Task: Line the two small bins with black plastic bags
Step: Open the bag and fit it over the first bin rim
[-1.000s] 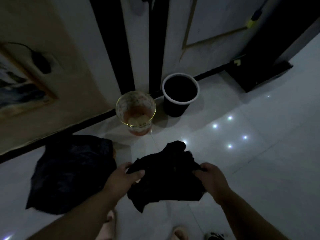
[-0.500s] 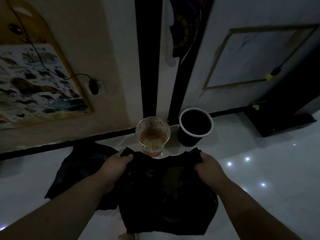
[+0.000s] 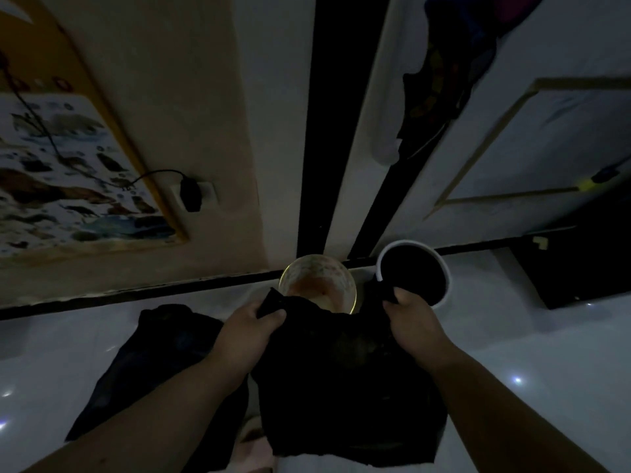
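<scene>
A black plastic bag hangs spread between my hands. My left hand grips its upper left corner and my right hand grips its upper right corner. Just beyond the bag's top edge stands a small patterned bin with a yellow rim, partly hidden by the bag. To its right stands a second small bin with a white rim and a dark inside, behind my right hand. Another black bag lies flat on the floor at the left.
Both bins stand against the wall's black skirting. A plug and cable sit in a wall socket beside an animal poster. A dark low object lies at the right. The floor is glossy white tile.
The bag went from a crumpled bundle to being held spread open by its top corners. My hands carried it forward, up to the bins, and my view tilted upward.
</scene>
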Motion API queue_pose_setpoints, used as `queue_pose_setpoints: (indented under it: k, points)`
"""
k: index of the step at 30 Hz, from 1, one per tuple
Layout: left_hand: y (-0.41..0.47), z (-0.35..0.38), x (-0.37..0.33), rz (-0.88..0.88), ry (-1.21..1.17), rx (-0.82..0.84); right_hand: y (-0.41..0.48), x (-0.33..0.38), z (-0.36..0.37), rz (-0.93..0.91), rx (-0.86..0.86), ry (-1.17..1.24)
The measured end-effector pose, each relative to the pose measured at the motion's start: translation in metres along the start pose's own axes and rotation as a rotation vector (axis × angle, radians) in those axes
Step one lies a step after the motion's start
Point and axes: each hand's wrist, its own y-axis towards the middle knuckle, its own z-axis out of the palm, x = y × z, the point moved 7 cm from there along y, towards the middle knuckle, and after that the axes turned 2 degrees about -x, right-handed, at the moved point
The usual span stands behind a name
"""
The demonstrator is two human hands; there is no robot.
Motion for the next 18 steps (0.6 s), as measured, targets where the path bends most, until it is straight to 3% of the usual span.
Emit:
queue_pose_setpoints:
  k: [5, 11, 18]
  points:
    - [0.042, -0.004, -0.032, 0.066, 0.024, -0.025, 0.041, 0.028, 0.014, 0.072, 0.141, 0.256]
    - [0.069, 0.007, -0.052, 0.018, -0.176, -0.02, 0.074, 0.05, 0.011, 0.032, 0.082, 0.22]
    - [0.087, 0.032, -0.049, 0.02, -0.108, -0.036, 0.1, 0.04, -0.001, 0.115, 0.108, 0.24]
